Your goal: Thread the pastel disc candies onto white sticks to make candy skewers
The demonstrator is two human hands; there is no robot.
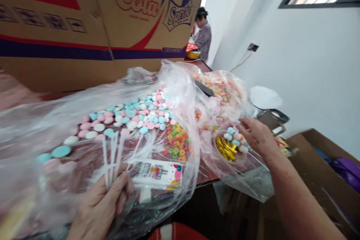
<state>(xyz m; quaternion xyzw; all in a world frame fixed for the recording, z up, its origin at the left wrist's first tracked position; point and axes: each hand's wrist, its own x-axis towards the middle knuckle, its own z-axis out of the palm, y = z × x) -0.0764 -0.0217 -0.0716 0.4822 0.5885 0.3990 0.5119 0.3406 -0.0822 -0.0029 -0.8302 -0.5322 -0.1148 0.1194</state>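
My left hand (102, 204) is closed round several thin white sticks (111, 155) and a printed white packet (157, 174), low in the view, with clear plastic around it. Behind it a large clear bag (92, 120) holds pink, blue and white round candies (135, 114) and small colourful candy rings (176, 142). My right hand (257, 135) rests on a round clear container (227, 148) with gold twist ties and a few pastel candies; its fingers curl at the rim, and I cannot tell whether they pinch anything.
A huge cardboard box (84, 26) printed "Cola" stands behind the bags. Another clear bag of colourful candy (222, 90) lies further back. A person (203, 33) stands at the table's far end. A brown carton (323, 165) sits at the right, below a white wall.
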